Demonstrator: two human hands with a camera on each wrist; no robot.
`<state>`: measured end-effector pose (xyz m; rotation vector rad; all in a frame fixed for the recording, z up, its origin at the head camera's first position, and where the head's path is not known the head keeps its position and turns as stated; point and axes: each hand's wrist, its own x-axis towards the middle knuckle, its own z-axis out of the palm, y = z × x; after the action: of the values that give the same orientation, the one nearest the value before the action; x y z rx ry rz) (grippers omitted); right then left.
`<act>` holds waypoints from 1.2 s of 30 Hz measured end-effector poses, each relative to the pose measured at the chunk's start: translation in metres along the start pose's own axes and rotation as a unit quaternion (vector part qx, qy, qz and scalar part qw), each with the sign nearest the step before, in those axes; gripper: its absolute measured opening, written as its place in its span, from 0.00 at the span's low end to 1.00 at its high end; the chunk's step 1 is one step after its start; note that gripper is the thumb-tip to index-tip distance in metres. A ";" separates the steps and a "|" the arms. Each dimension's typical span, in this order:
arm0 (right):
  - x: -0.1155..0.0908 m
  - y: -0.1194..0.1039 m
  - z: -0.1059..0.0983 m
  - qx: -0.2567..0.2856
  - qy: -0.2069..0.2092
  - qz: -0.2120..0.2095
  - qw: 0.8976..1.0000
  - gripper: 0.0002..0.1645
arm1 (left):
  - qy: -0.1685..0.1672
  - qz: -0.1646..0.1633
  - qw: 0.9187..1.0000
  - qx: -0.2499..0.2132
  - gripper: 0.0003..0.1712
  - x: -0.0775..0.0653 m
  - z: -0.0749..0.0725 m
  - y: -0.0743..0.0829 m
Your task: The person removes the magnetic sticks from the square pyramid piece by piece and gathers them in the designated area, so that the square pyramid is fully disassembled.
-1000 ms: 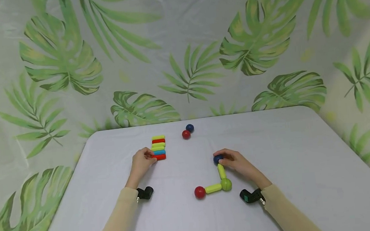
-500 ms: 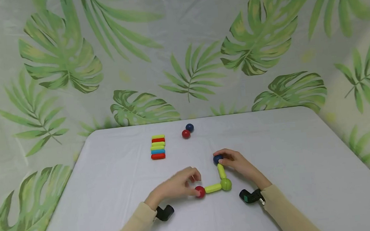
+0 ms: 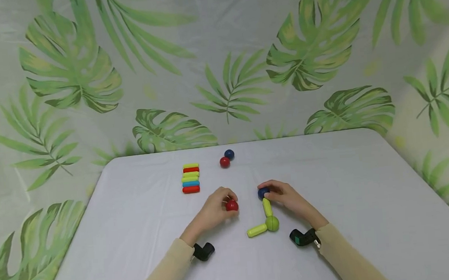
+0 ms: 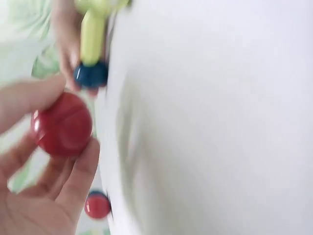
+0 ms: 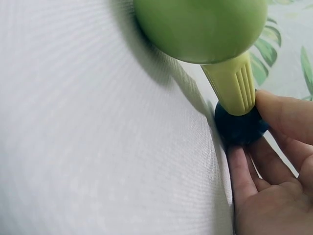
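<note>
Between thumb and fingers, my left hand [image 3: 214,210] holds a red ball [image 4: 63,125], left of the joined pieces. My right hand [image 3: 290,197] pinches a dark blue ball [image 5: 239,122]. From that ball a yellow-green rod [image 3: 267,207] runs to a green ball [image 3: 272,223]. A second yellow-green rod [image 3: 257,230] sticks out leftward from the green ball, its left end bare. In the right wrist view the green ball looms large at the top, and the thumb and fingers sit on either side of the blue ball.
A column of rods [image 3: 190,184] in red, blue and yellow-green lies at the back left of the white table [image 3: 137,243]. Another red ball [image 3: 225,162] and a blue ball [image 3: 229,154] rest together near the far edge. A leaf-print cloth [image 3: 228,82] hangs behind.
My left hand left the rod column, took the red ball off the end of the left-hand rod and moved it up and left. The right hand keeps holding the blue ball in place.
</note>
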<state>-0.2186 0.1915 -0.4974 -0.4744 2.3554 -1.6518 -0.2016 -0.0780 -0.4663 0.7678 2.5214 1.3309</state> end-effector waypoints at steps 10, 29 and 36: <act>-0.003 -0.001 0.000 0.018 -0.006 0.000 1.000 0.20 | 0.270 -0.092 0.951 -0.119 0.15 0.061 -0.028 -0.031; -0.006 -0.015 0.004 0.011 -0.002 0.001 1.000 0.19 | 0.330 -0.118 0.934 -0.077 0.10 0.122 -0.037 -0.054; -0.004 -0.006 0.000 0.005 0.002 0.005 1.000 0.20 | 0.300 -0.115 0.945 -0.068 0.13 0.119 -0.038 -0.052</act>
<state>-0.2146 0.1912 -0.4914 -0.4557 2.3468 -1.6620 -0.3357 -0.0668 -0.4783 0.0200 2.7826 1.8391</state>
